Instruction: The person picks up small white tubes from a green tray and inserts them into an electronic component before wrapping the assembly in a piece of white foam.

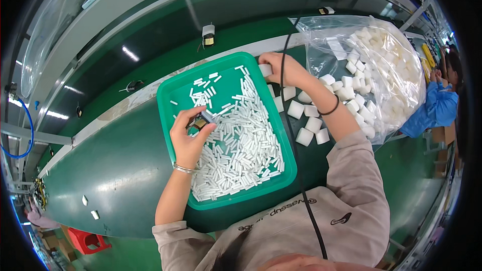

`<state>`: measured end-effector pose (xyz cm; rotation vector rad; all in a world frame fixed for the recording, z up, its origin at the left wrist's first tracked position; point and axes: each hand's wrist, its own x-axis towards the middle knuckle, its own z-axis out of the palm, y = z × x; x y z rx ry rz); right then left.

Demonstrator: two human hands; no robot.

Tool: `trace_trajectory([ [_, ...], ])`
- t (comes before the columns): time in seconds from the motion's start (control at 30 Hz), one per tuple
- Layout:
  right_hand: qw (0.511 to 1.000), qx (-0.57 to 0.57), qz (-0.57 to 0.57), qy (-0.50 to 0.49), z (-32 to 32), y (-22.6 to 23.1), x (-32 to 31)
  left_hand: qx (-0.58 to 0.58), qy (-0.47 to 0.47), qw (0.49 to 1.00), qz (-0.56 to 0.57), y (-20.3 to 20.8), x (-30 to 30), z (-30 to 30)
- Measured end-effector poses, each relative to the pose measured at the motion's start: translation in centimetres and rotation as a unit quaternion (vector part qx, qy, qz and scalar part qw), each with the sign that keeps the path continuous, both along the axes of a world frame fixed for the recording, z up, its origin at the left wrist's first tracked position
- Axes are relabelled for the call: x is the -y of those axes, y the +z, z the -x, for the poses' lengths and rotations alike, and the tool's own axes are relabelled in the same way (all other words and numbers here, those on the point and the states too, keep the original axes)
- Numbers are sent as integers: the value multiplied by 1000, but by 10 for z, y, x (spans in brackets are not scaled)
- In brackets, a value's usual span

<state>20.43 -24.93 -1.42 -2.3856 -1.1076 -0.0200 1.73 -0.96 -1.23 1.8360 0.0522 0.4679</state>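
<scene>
Above a green tray [289,185] full of short white sticks, my left hand [188,138] pinches a small dark part [203,117] with a gold-coloured face. Its exact kind is hard to make out, partly because my fingers cover it. My right hand [283,70], just past the tray's right rim, grips a white foam block [265,70] between thumb and fingers. Many short white sticks [241,150] lie loose across the tray, densest toward its near right. More foam blocks [305,136] lie scattered on the dark green table right of the tray, below my right forearm.
A large clear plastic bag [391,65] spills foam blocks at the right. Across my right side runs a black cable [287,50]. Beyond the table edge, a green belt holds a white-topped dark part [208,35]. A person in blue [434,105] is at far right.
</scene>
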Motion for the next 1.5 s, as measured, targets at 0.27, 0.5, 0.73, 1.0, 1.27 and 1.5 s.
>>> trace_trajectory([
  [0.27,948,94,-32,-301,6,16,61,-12,-11,999,31,2,-2,-1],
  [0.5,811,-268,-509,-104,56,70,28,-26,4,990,136,1,-5,3],
  [0.73,813,-455,-358,58,109,59,-55,64,-72,972,216,6,6,10],
  [1.0,973,-218,-49,51,85,44,-76,8,-40,958,284,6,4,8],
  [1.27,996,-84,29,32,59,26,-93,21,50,920,388,-5,-13,-2],
  [1.5,988,-80,72,114,75,22,-100,3,7,927,376,-6,-10,-5],
])
